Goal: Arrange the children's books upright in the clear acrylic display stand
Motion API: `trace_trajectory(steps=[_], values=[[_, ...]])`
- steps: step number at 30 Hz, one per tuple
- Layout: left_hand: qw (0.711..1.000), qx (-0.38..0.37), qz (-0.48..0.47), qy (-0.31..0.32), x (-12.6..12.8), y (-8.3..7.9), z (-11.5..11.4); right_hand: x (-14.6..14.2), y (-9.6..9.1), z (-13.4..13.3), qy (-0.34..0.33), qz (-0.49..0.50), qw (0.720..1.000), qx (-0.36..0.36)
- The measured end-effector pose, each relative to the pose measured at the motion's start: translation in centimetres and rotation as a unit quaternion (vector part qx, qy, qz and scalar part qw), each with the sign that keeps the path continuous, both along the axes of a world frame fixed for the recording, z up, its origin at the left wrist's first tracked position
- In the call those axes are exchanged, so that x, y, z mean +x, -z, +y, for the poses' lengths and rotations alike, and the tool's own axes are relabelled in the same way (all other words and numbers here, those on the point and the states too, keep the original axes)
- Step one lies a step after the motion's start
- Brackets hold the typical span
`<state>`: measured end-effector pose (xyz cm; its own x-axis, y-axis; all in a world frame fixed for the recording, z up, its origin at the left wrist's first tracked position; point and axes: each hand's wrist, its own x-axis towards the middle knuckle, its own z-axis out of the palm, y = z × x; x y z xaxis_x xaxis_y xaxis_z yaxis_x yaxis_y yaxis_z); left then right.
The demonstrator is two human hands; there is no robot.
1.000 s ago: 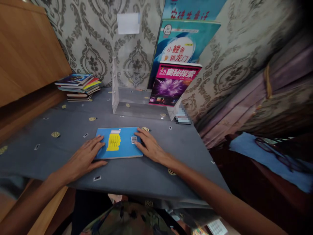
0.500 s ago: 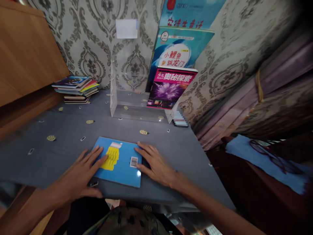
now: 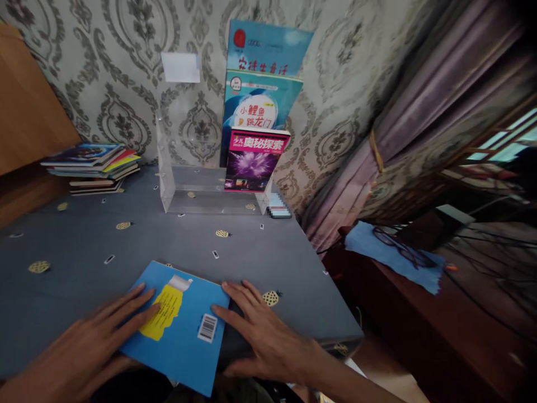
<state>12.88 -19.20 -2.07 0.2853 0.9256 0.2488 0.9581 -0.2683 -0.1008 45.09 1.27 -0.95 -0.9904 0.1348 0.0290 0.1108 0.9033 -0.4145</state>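
Note:
A thin blue book point(image 3: 184, 324) with a yellow patch and a barcode lies back cover up at the near edge of the grey table point(image 3: 126, 252), one corner hanging over the edge. My left hand point(image 3: 92, 347) lies flat on its left side, fingers spread. My right hand point(image 3: 264, 336) rests flat by the book's right edge, fingertips touching the cover near the barcode. Behind stands a clear acrylic book stand point(image 3: 197, 184) holding three upright books at its right end, a pink and purple one point(image 3: 254, 159) in front.
A stack of thin books point(image 3: 92, 165) lies at the table's back left, next to a wooden panel point(image 3: 20, 123). Patterned wallpaper is behind. To the right hang purple curtains point(image 3: 419, 123), and a blue cloth point(image 3: 394, 254) with glasses lies on a dark wooden surface.
Both hands have slid the blue book toward me and turned it, so its corner now overhangs the table edge. The view has shifted to the right.

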Motion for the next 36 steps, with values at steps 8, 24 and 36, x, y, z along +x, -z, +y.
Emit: trace_trajectory(steps=[8,24,36], values=[[0.991,0.105,-0.087,-0.008,-3.1,-4.8,5.1,-2.2,-0.6,-0.5,0.075,0.203,0.974,-0.073],[0.979,-0.181,-0.08,0.052,0.6,-8.7,26.3,-6.1,0.8,-3.4,0.326,0.226,0.558,-0.729],[0.976,-0.06,-0.16,-0.131,-0.7,-1.7,17.6,-5.9,-1.7,-1.8,0.109,0.073,0.822,-0.555]])
